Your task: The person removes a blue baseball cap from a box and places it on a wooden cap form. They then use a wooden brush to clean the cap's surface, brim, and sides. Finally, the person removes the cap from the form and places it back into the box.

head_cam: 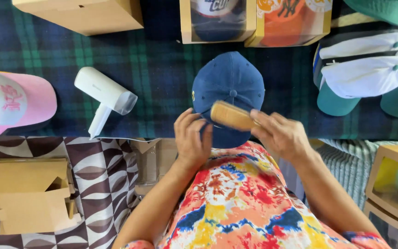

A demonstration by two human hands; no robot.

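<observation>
1. Head view, centre: a navy blue cap (230,87) lies crown-up on a dark green and blue plaid cloth (162,69), its lower edge at the near rim of the table, just in front of a person in a bright tie-dye shirt (236,203).
2. The left hand (192,138) is curled against the cap's near left side, fingers bent over the fabric and holding it in place.
3. The right hand (279,133) is clenched around the end of a tan wooden brush (231,115), which lies across the cap's lower half, blurred, touching or just above the cloth of the cap; which of the two cannot be told.
4. Left of the cap, apart from it, a white handheld appliance (104,97) with a short handle lies on its side on the plaid.
5. At the far left edge, a pink and white cap (10,101) rests on the same cloth.
6. Along the far edge stand a plain cardboard box (84,14) and two windowed boxes, one holding a dark cap (217,18) and one an orange cap (291,20).
7. At right, a stack of white and green caps (365,74) lies beside the boxes.
8. Below the table at left, an open cardboard box (31,193) sits on a brown and white patterned surface (97,175); at lower right, another windowed box (392,184) is partly in view.
</observation>
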